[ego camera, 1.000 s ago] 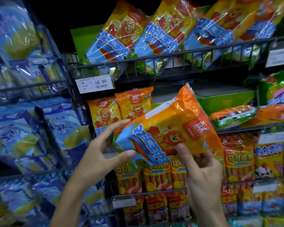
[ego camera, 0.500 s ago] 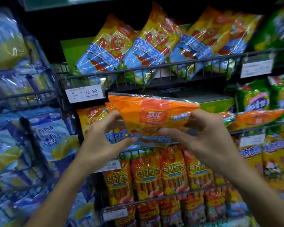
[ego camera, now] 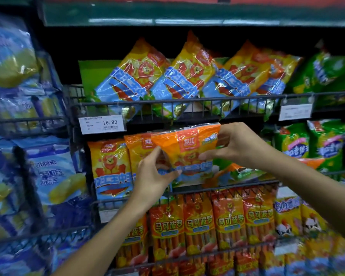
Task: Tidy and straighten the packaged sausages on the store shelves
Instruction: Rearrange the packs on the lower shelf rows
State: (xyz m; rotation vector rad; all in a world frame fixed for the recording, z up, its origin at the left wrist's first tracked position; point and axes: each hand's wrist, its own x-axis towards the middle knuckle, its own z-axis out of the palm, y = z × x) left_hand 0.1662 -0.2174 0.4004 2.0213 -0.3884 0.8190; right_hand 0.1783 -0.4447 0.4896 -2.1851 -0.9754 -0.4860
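Hands are gripping the orange sausage pack [ego camera: 187, 150] at the middle shelf rail [ego camera: 217, 189], left hand [ego camera: 153, 176] pinching its lower-left edge, right hand [ego camera: 233, 144] its upper-right corner, and I am advising seating it upright beside the neighbouring pack [ego camera: 110, 166].
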